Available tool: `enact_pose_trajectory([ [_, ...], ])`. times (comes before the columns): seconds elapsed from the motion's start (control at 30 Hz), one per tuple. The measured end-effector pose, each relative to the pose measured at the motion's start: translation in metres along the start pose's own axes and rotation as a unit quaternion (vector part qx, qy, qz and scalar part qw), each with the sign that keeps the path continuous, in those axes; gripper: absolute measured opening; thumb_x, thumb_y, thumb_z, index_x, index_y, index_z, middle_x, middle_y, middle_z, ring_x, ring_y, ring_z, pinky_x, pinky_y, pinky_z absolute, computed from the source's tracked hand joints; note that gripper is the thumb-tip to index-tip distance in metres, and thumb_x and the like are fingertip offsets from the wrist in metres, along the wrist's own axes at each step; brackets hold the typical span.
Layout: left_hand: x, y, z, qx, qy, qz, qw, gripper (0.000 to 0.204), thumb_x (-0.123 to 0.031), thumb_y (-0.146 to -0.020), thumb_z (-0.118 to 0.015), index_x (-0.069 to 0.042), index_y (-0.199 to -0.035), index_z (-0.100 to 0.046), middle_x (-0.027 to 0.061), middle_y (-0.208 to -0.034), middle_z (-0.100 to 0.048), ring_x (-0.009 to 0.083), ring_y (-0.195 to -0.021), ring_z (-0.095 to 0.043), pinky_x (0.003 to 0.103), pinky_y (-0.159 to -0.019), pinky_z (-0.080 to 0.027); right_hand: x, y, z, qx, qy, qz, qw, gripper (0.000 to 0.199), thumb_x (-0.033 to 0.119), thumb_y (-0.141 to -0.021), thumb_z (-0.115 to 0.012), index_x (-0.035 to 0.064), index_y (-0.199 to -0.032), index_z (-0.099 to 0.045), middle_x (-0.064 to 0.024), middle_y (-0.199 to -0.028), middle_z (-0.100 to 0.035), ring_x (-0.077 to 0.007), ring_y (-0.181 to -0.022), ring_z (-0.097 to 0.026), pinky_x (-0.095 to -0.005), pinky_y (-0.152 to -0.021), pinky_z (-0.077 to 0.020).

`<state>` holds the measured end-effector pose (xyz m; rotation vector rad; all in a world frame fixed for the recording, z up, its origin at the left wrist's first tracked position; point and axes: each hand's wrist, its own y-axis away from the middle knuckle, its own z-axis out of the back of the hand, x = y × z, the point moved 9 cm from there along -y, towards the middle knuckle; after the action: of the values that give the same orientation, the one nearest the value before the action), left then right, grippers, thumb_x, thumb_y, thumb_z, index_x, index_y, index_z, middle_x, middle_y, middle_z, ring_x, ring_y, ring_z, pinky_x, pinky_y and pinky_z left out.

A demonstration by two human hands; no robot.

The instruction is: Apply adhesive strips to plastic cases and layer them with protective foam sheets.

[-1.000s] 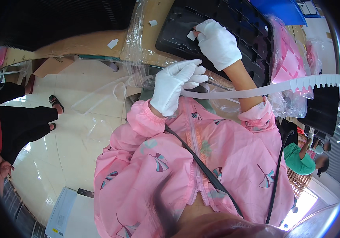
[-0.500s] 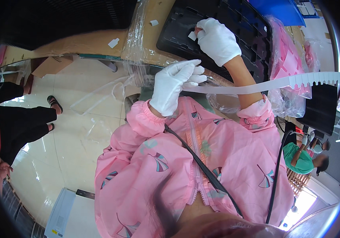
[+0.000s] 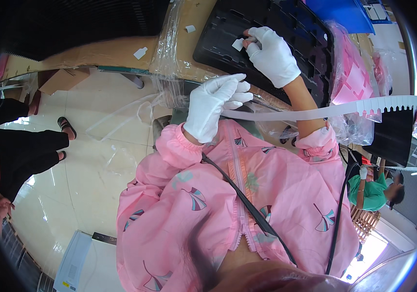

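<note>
Reaching over the black tray (image 3: 220, 36), right hand (image 3: 272, 56), white glove, bare tips at thumb and index. Fingers curled, thumb and index only a little apart, right at the edge of a small white label (image 3: 237, 45); pinched or merely touched, can't tell. Clock read on the view, 12 at top.

Key relation: label sits at the right hand's fingertips, between 9 and 10 o'clock from its palm. From the left hand (image 3: 208, 107) it's about 1 o'clock and well apart, so right is clearly nearer. Label lies over the tray's left part; flat or lifted, can't tell. Its long axis is too small to read. Tray's long axis runs roughly 10 to 4.

Left hand also gloved, half open, fingers bent loosely toward 2 o'clock. End of a long white strip (image 3: 276, 115) disappears at its lower fingers; grip hidden, can't tell. Strip runs about 9 to 3, passing in front of the right forearm (image 3: 302, 102), notched toward its far end.

Brown cardboard (image 3: 186, 53) is left of tray, one paper scrap (image 3: 190, 28) on it. Blue bin (image 3: 342, 9) at 2 o'clock from right hand.
</note>
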<state>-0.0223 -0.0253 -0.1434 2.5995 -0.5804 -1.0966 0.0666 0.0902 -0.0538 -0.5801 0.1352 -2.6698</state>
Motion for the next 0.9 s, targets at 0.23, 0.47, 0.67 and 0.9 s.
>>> enact_pose_trajectory([
  [0.23, 0.001, 0.000, -0.001, 0.003, -0.003, -0.004, 1.000, 0.036, -0.023, -0.092, -0.055, 0.000, -0.120, -0.055, 0.0105, -0.104, -0.064, 0.0170, -0.089, -0.064, 0.022, -0.072, -0.049, 0.004, -0.007, -0.003, 0.052, 0.005, -0.021, 0.998, 0.020, 0.013, -0.080, -0.053, 0.0070, -0.092, -0.067, -0.0148, -0.093, -0.064, -0.0340, -0.086, -0.062, -0.0385, -0.078, -0.0490],
  [0.47, 0.000, 0.002, 0.001, -0.002, 0.001, -0.001, 1.000, 0.036, -0.023, -0.092, -0.055, 0.000, -0.120, -0.055, 0.0100, -0.104, -0.064, 0.0165, -0.088, -0.064, 0.022, -0.071, -0.049, 0.019, -0.002, -0.002, -0.003, 0.077, 0.069, 0.995, 0.013, 0.012, -0.077, -0.056, 0.0073, -0.083, -0.066, -0.0120, -0.087, -0.063, -0.0317, -0.079, -0.062, -0.0391, -0.070, -0.0496],
  [0.67, 0.002, 0.004, 0.003, -0.003, 0.004, -0.006, 1.000, 0.035, -0.022, -0.092, -0.055, 0.000, -0.119, -0.055, 0.0103, -0.103, -0.064, 0.0169, -0.089, -0.064, 0.022, -0.071, -0.049, 0.021, 0.002, -0.001, -0.023, 0.070, 0.103, 0.992, 0.011, 0.011, -0.075, -0.058, 0.0080, -0.081, -0.066, -0.0107, -0.085, -0.063, -0.0309, -0.078, -0.062, -0.0390, -0.068, -0.0499],
  [0.9, -0.001, 0.004, 0.003, -0.005, -0.004, -0.019, 1.000, 0.036, -0.023, -0.092, -0.055, 0.000, -0.120, -0.055, 0.0118, -0.104, -0.064, 0.0176, -0.088, -0.064, 0.023, -0.071, -0.049, 0.025, 0.004, -0.002, -0.014, 0.055, 0.111, 0.992, 0.011, 0.012, -0.075, -0.057, 0.0084, -0.082, -0.066, -0.0111, -0.085, -0.063, -0.0315, -0.077, -0.062, -0.0392, -0.068, -0.0499],
])
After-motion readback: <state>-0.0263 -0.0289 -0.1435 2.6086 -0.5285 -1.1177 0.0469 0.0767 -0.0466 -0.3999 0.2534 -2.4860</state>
